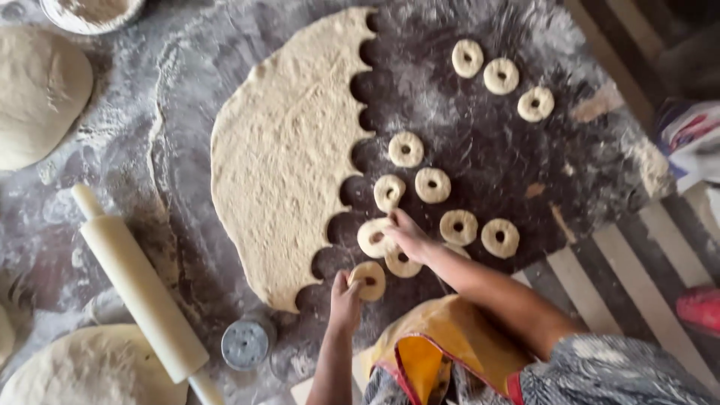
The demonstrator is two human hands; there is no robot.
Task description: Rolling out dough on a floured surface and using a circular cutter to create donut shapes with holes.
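Observation:
A large rolled dough sheet (pixel 285 150) lies on the floured dark board (pixel 480 157), its right edge scalloped by round cut-outs. Several dough rings (pixel 433 184) lie scattered to the right of it. My left hand (pixel 345 300) pinches one dough ring (pixel 370 280) near the sheet's lower edge. My right hand (pixel 409 238) reaches in from the right, and its fingers grip another dough ring (pixel 373 238) just above. A further ring (pixel 403 264) lies under my right wrist.
A wooden rolling pin (pixel 142 292) lies diagonally at the left, with a round metal cutter (pixel 245 343) below the sheet. Dough mounds sit at upper left (pixel 37 90) and lower left (pixel 90 371). A flour bowl (pixel 90 11) is at the top. A yellow apron (pixel 439 341) covers my lap.

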